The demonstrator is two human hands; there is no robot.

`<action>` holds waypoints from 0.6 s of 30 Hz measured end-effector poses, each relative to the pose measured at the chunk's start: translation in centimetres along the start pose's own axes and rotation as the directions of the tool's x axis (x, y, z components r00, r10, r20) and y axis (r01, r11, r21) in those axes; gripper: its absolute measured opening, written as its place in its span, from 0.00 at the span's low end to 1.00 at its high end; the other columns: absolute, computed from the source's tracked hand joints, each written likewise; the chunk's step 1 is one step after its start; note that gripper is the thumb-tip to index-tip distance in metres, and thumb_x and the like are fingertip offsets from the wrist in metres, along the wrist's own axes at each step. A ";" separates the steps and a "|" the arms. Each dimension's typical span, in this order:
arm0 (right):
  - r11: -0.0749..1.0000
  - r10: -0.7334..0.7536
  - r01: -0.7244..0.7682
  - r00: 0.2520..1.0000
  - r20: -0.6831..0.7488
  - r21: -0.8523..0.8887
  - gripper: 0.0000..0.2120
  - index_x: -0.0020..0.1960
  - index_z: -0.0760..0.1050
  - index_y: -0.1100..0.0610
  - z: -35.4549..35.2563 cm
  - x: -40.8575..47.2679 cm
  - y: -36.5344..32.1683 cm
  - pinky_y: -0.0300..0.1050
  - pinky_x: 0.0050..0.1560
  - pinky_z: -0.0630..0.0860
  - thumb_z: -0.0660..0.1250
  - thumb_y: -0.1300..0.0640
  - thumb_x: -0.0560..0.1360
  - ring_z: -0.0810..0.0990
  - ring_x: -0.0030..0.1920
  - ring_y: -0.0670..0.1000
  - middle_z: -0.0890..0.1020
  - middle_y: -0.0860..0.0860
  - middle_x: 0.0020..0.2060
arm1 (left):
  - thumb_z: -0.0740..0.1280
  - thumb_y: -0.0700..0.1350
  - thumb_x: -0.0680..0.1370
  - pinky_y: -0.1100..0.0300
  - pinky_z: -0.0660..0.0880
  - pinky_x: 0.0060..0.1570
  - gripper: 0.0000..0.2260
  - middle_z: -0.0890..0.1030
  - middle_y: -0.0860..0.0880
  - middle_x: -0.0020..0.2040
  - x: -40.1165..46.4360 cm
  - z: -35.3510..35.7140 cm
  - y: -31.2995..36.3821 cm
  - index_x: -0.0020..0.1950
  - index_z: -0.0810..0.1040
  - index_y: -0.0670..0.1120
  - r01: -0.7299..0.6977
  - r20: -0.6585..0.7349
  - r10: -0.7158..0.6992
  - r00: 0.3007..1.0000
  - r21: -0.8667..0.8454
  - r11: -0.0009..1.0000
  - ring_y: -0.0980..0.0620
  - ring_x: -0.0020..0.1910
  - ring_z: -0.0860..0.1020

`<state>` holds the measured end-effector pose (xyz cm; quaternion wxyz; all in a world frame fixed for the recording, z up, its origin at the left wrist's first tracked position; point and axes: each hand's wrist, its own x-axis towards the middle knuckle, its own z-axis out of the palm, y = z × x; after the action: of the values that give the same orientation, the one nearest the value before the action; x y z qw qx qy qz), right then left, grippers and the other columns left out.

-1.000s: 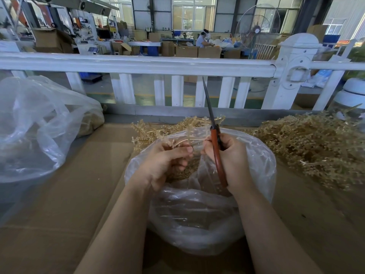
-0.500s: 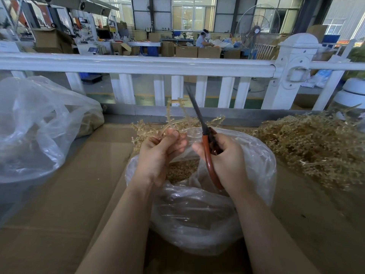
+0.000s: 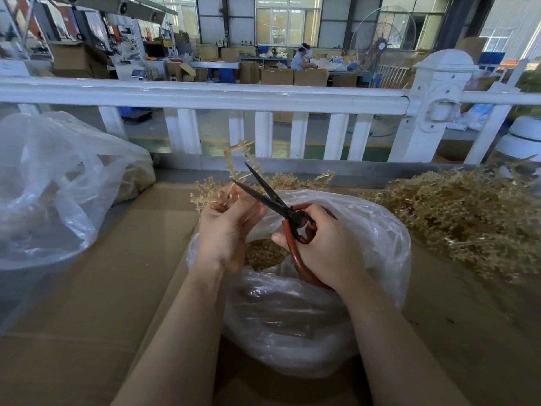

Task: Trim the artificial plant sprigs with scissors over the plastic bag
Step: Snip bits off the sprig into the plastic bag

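My left hand (image 3: pixel 227 227) grips a pale tan artificial sprig (image 3: pixel 238 159) that sticks up above the open clear plastic bag (image 3: pixel 366 230). My right hand (image 3: pixel 325 247) holds red-handled scissors (image 3: pixel 281 209). Their dark blades are spread apart and point up-left, right by the sprig's stem near my left fingers. Small tan cut pieces (image 3: pixel 263 254) lie inside the bag, between my two hands.
A heap of tan sprigs (image 3: pixel 456 212) lies on the cardboard-covered table (image 3: pixel 102 303) at the right. More sprigs (image 3: pixel 295 180) lie behind the bag. A large clear bag (image 3: pixel 52 186) sits at the left. A white railing (image 3: pixel 205 96) runs along the far edge.
My left hand has lifted the sprig higher above the bag. The scissors have tilted further left, and their blades, together before, now stand apart at the stem.
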<state>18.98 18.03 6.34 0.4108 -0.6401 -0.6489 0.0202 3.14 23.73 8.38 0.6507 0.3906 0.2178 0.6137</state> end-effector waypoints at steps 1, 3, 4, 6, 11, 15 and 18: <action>1.000 -0.003 0.003 1.000 0.007 -0.005 0.22 0.51 0.72 0.42 0.0 0.0 0.0 0.30 0.36 0.66 0.67 0.28 0.67 0.74 0.40 0.34 0.74 0.33 0.37 | 0.72 0.38 0.69 0.57 0.80 0.49 0.07 0.81 0.45 0.42 0.0 0.0 0.0 0.43 0.76 0.44 -0.002 0.003 0.002 1.000 0.001 1.000 0.49 0.44 0.83; 1.000 -0.007 0.008 1.000 0.017 -0.013 0.23 0.53 0.72 0.42 0.1 0.0 0.1 0.28 0.38 0.65 0.67 0.28 0.67 0.73 0.41 0.32 0.73 0.31 0.38 | 0.71 0.36 0.71 0.54 0.80 0.53 0.08 0.79 0.43 0.44 0.0 0.0 0.0 0.45 0.74 0.42 -0.004 0.009 0.004 1.000 0.014 1.000 0.46 0.47 0.81; 1.000 -0.007 0.008 1.000 0.023 -0.015 0.23 0.53 0.72 0.42 0.1 0.0 0.1 0.27 0.38 0.63 0.68 0.28 0.68 0.72 0.41 0.31 0.73 0.30 0.39 | 0.70 0.33 0.72 0.54 0.80 0.54 0.08 0.78 0.42 0.45 0.0 0.0 0.0 0.47 0.73 0.41 -0.004 0.011 0.004 1.000 0.029 1.000 0.44 0.49 0.80; 1.000 -0.006 0.006 0.999 0.033 -0.006 0.24 0.54 0.73 0.43 0.1 0.0 0.2 0.26 0.38 0.63 0.67 0.28 0.67 0.72 0.41 0.31 0.73 0.30 0.39 | 0.66 0.28 0.74 0.55 0.80 0.53 0.10 0.75 0.40 0.46 -0.1 0.2 0.1 0.49 0.72 0.41 -0.009 0.010 0.009 1.000 0.058 0.998 0.42 0.50 0.77; 1.000 -0.006 0.006 1.000 0.016 -0.020 0.21 0.51 0.69 0.40 0.0 -0.1 0.0 0.25 0.37 0.63 0.68 0.29 0.68 0.72 0.40 0.30 0.72 0.30 0.37 | 0.64 0.25 0.75 0.60 0.80 0.47 0.11 0.76 0.43 0.41 -0.2 0.3 0.4 0.44 0.74 0.42 -0.032 0.012 0.031 0.999 0.072 0.997 0.49 0.41 0.78; 1.000 -0.002 0.003 0.999 0.041 -0.023 0.23 0.54 0.72 0.43 0.1 0.0 0.2 0.26 0.38 0.63 0.68 0.29 0.69 0.73 0.41 0.32 0.72 0.30 0.39 | 0.64 0.25 0.74 0.64 0.76 0.41 0.12 0.76 0.44 0.40 -0.2 0.3 0.4 0.43 0.75 0.43 -0.043 0.022 0.041 0.999 0.096 0.994 0.52 0.38 0.76; 0.999 0.003 -0.001 0.999 0.052 -0.035 0.25 0.57 0.74 0.45 0.0 0.1 0.3 0.27 0.38 0.64 0.68 0.29 0.69 0.73 0.41 0.33 0.72 0.31 0.39 | 0.65 0.26 0.74 0.60 0.75 0.47 0.12 0.76 0.44 0.42 -0.1 0.1 0.4 0.44 0.75 0.43 -0.017 0.029 0.014 0.999 0.117 0.993 0.50 0.42 0.76</action>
<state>19.22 18.15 6.17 0.3827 -0.6470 -0.6590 0.0258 2.92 23.56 8.75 0.6248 0.4383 0.2413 0.5995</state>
